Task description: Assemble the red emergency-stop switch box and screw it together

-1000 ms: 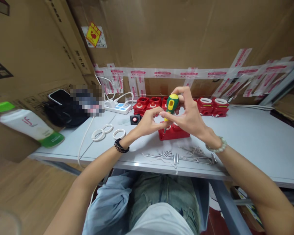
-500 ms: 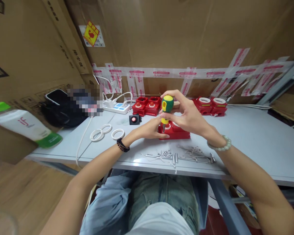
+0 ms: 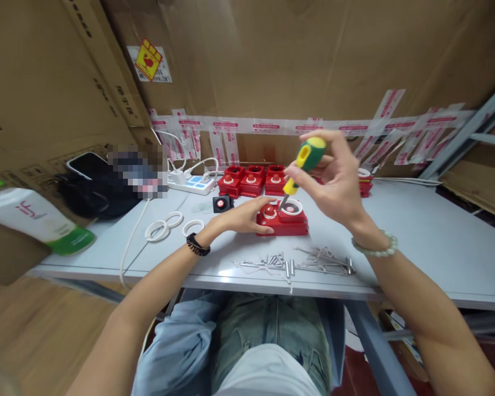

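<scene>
At far left, the white bottle (image 3: 33, 219) with green ends bears red letters "iF". Print on the cardboard boxes, yellow sticker (image 3: 148, 59) and tape strips (image 3: 268, 126) is too small to read.

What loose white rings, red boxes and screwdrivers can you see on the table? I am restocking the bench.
White rings: 3
Red boxes: 5, one partly hidden behind the right hand
Screwdrivers: 1
Total: 9

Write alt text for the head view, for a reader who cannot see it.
A right hand holds a stubby green-and-yellow screwdriver tilted over a red plastic two-button box, which the left hand steadies on the grey table. Loose metal screws lie nearer the table edge.
</scene>
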Motion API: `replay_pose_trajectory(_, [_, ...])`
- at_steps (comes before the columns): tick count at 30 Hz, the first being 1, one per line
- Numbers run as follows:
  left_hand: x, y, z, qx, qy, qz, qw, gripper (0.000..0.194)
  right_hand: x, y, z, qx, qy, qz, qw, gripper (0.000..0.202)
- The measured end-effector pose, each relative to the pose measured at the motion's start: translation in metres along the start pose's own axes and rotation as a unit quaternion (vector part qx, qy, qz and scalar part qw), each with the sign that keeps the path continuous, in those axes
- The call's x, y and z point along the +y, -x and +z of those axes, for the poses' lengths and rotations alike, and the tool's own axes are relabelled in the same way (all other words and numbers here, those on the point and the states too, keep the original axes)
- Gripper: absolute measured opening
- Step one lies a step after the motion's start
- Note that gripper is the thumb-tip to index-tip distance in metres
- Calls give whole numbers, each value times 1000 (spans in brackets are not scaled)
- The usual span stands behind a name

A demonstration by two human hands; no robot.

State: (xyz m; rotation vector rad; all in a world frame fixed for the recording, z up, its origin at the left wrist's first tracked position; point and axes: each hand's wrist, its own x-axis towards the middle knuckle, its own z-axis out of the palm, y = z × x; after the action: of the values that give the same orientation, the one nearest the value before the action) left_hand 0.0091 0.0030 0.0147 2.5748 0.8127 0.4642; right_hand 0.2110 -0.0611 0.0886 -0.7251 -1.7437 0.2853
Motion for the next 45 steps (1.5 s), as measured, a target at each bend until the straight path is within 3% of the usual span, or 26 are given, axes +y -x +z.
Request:
replay_pose_trajectory(4, [-3,11,-18,-58,-65,-66,994,78,-17,16,-37,53,126,25,990,20])
replay_pose_trajectory(5, [-5,13,-21,-68,-77,-81,991,79,-19,23,-47,11,182,41,982,16])
replay_pose_trajectory(7, [-7,16,-27,-82,-92,-105,987,83,-18,40,-66,-194,222,102,950,12])
replay_pose_trajectory(9, [-9,18,-29,-93,-96,-120,984,87,-13,57,-80,-324,283,178,885,14])
replay_pose_trajectory(11, [-8,18,-29,-101,-98,-128,982,89,-5,72,-86,-393,346,215,825,19])
replay_pose_trajectory(14, [-4,16,-27,-109,-108,-140,978,90,9,86,-84,-436,354,224,797,23])
replay_pose_trajectory(21, [-4,16,-25,-99,-122,-127,979,90,16,86,-75,-436,363,186,802,21])
replay_pose_trajectory(29, [-9,17,-26,-98,-109,-118,982,89,-5,35,-82,-361,405,155,826,16])
replay_pose_trajectory(36, [-18,21,-34,-104,-136,-147,974,93,46,5,-64,-370,446,158,799,21])
replay_pose_trajectory(42, [-14,20,-36,-112,-137,-174,969,94,77,0,-66,-329,364,176,853,19])
replay_pose_trajectory(45, [-17,21,-35,-109,-138,-166,970,93,80,5,-66,-362,391,193,824,22])
